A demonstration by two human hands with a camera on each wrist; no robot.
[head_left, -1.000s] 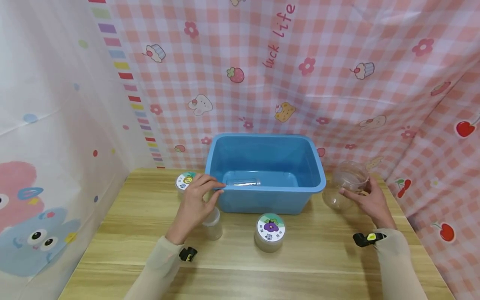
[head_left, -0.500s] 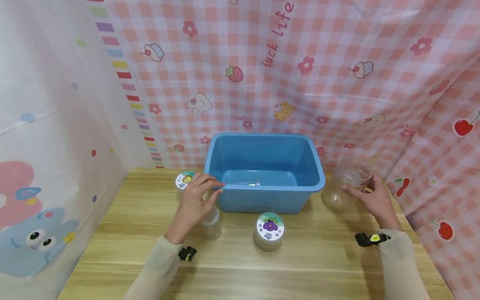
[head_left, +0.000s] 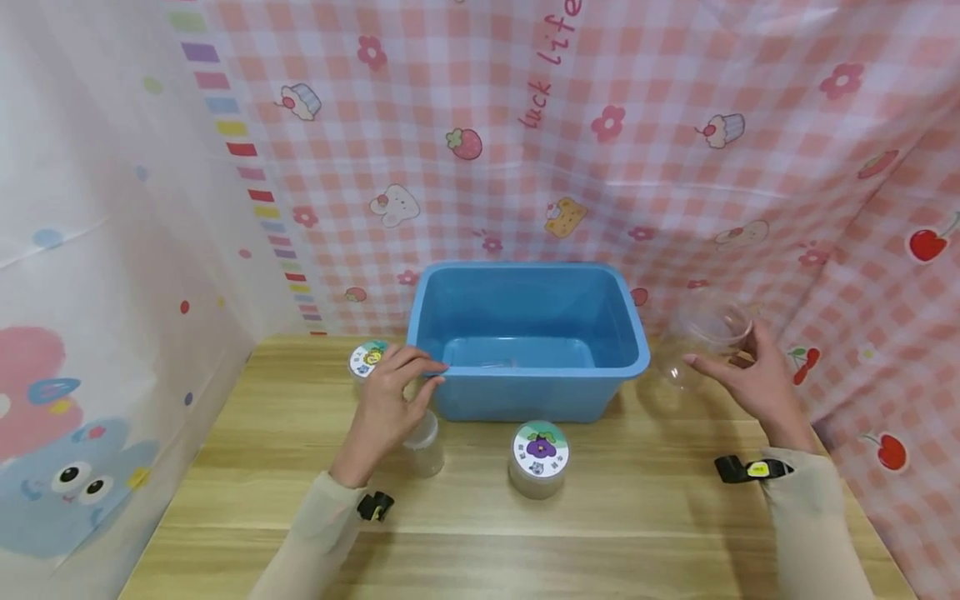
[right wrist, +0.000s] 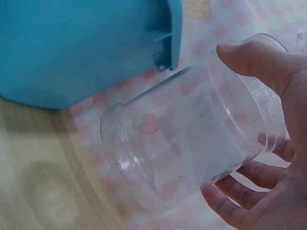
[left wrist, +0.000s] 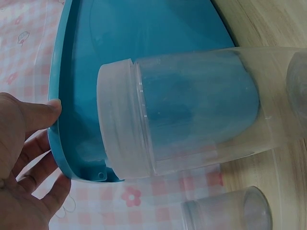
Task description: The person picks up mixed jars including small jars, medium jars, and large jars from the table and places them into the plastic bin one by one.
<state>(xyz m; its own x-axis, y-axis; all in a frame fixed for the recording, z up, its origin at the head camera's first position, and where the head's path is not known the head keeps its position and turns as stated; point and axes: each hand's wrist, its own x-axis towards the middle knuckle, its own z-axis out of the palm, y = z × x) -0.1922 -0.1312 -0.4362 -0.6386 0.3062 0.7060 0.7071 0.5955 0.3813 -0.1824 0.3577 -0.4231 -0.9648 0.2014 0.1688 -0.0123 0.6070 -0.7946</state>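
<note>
My left hand point(head_left: 390, 404) pinches the rim of a blue plastic bin point(head_left: 525, 398) at its near left corner. In the left wrist view the thumb lies on one side of the rim and the fingers on the other. To the right of the bin, my right hand point(head_left: 765, 390) grips a clear, lidless plastic jar point(right wrist: 187, 129) around its mouth end, thumb on one side and fingers on the other. The jar hangs above the table. Inside the bin, a clear object point(head_left: 498, 364) shows only slightly above the near rim.
A round tub with a purple flower label point(head_left: 540, 458) stands in front of the bin. Beneath the left hand is a clear jar with a frosted lid point(head_left: 424, 442). Another labelled tub point(head_left: 367, 358) stands behind that hand. Patterned cloth point(head_left: 480, 200) hangs behind the wooden table point(head_left: 600, 517).
My right hand has lifted the clear jar up off the table and moved slightly right. The left hand stays at the bin's rim. The head view has tilted a little.
</note>
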